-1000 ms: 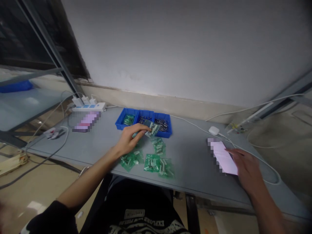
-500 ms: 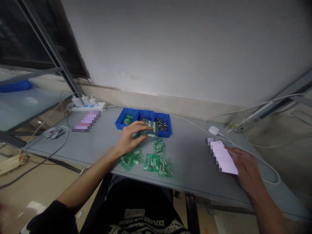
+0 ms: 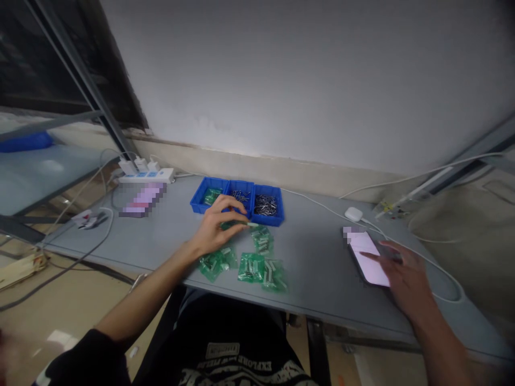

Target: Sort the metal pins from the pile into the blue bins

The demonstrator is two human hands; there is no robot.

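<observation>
While bending over the grey table [image 3: 314, 252]: working with both hands at once, one on a packet, one on a screen.
Step in hand: by the look of it, lifting or setting one small green packet [image 3: 238, 225] just in front of the blue bins [image 3: 265, 219], while tapping a phone [image 3: 368, 260].
Left hand [image 3: 215, 228]: pinching, thumb and fingers closed together on the green packet's near end.
Packet against the grip: sticking out rightward from the fingertips, lying low and nearly flat, just short of the bins' front wall; touching the table or not, impossible to tell.
Right hand [image 3: 402, 276]: lying loose with fingers spread, gripping nothing, forefinger reaching onto the lit phone well to the right of the bins.
Loose green packets [image 3: 251, 267]: lying scattered in front of the bins, nearer the body than the pinched one.
Next move, judging: calling for a steady pinch and a short carry, clearing the bins' front wall without dragging the neighbouring packets.
Further off: power strip [image 3: 147, 176] lying left of the bins, white earbud case [image 3: 353, 214] lying right of them.
</observation>
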